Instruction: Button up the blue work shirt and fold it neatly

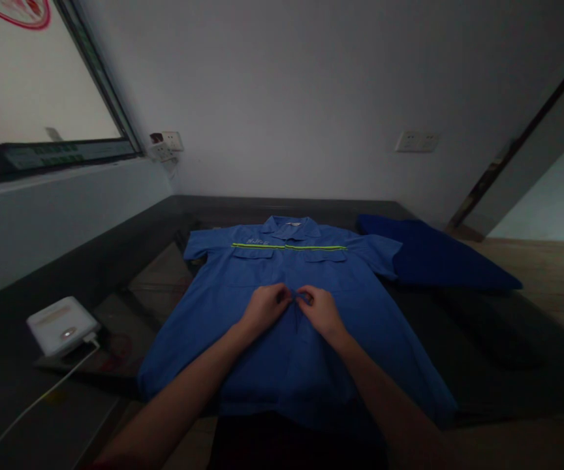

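A blue short-sleeved work shirt (262, 346) lies spread face up, its collar at the far end and a yellow-green stripe across the chest. Both hands meet at its front placket, below the chest pockets. My left hand (268, 304) is closed, thumb and fingers pinching the placket edge. Close beside it, my right hand (320, 309) pinches the other side of the placket. The fabric is slightly raised between the fingertips. Any button there is too small to make out.
A dark table (482, 346) carries the shirt. Folded dark blue cloth (429, 251) lies at the right. On the left stands a white box-shaped device (61, 324) with a white cable (42, 396). Wall sockets (416, 141) and a window (42, 78) are beyond.
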The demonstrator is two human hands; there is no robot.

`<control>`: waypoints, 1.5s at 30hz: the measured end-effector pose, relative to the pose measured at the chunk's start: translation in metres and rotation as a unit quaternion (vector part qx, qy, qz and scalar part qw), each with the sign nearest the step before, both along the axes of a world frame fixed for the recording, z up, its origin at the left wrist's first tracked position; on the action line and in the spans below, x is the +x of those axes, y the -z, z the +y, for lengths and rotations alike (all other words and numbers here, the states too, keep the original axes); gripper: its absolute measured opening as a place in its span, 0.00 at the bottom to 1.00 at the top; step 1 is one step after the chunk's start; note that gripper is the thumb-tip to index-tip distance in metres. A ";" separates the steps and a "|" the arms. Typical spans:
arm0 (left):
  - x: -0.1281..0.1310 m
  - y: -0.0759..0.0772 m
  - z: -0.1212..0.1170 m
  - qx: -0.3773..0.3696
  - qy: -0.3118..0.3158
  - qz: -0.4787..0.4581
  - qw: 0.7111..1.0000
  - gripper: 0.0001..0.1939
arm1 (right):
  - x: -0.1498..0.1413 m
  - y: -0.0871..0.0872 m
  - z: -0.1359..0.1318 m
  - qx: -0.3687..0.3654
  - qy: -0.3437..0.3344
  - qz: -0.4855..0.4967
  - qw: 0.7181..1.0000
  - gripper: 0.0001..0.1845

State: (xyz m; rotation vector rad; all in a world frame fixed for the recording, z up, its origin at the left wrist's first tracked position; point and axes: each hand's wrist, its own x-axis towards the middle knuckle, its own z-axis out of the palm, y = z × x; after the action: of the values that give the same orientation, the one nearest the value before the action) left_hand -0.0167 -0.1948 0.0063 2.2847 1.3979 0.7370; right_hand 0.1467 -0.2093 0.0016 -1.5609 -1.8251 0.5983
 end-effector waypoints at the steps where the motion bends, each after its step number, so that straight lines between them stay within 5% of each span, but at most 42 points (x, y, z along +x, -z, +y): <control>1: 0.000 -0.001 0.000 -0.001 -0.005 0.001 1.000 0.05 | 0.000 0.001 0.000 -0.008 -0.009 0.024 1.000 0.12; 7: 0.001 -0.004 0.000 -0.016 -0.032 -0.006 0.999 0.07 | 0.001 0.000 0.005 -0.112 -0.077 0.184 0.974 0.17; 16: -0.004 0.001 0.005 -0.061 -0.020 -0.061 0.996 0.07 | 0.002 -0.023 0.012 -0.021 -0.092 -0.023 0.995 0.06; 22: -0.007 0.006 0.009 -0.094 -0.025 -0.088 0.991 0.07 | 0.002 -0.013 0.016 -0.019 -0.112 0.028 0.993 0.04; 28: -0.010 0.002 0.010 -0.205 -0.019 -0.154 0.966 0.11 | 0.002 -0.006 0.016 -0.002 -0.121 0.045 0.992 0.05; 45: -0.008 0.024 0.015 -0.198 0.008 -0.295 0.935 0.17 | 0.001 -0.002 0.016 0.030 -0.133 0.001 0.991 0.06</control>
State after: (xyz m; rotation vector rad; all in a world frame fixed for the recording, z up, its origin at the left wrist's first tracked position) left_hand -0.0246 -0.1798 -0.0175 1.5807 1.1109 0.9357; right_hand 0.1481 -0.1935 0.0041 -1.2874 -2.0481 0.6579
